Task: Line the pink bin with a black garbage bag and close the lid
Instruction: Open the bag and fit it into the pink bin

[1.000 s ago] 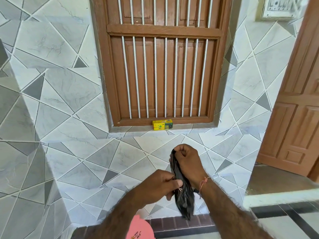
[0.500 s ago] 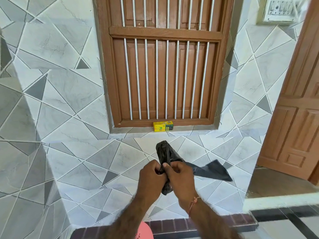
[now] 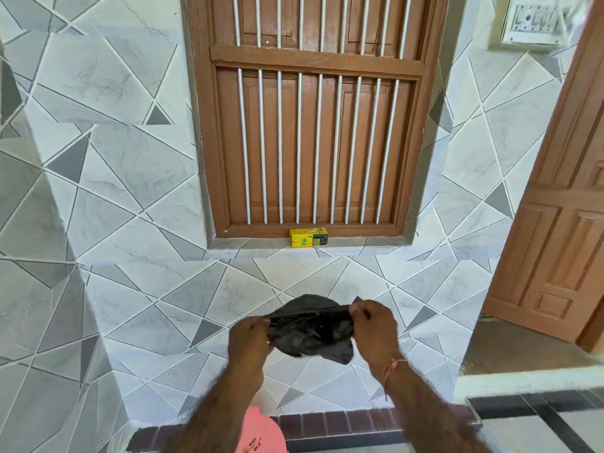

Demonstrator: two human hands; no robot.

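Both hands pinch the bag's top edge. Left hand (image 3: 250, 338) grips the left end of the black garbage bag (image 3: 312, 335), fingers closed tight on the film; right hand (image 3: 372, 325) does the same at the right end, w/ the edge pulled taut between them, prob. to find and spread the mouth. Rest of bag hangs crumpled below, not yet opened. Pink bin (image 3: 261, 434) sits near, low in view under the left forearm, only partly visible. Far on the sill: yellow bag box (image 3: 308, 237).
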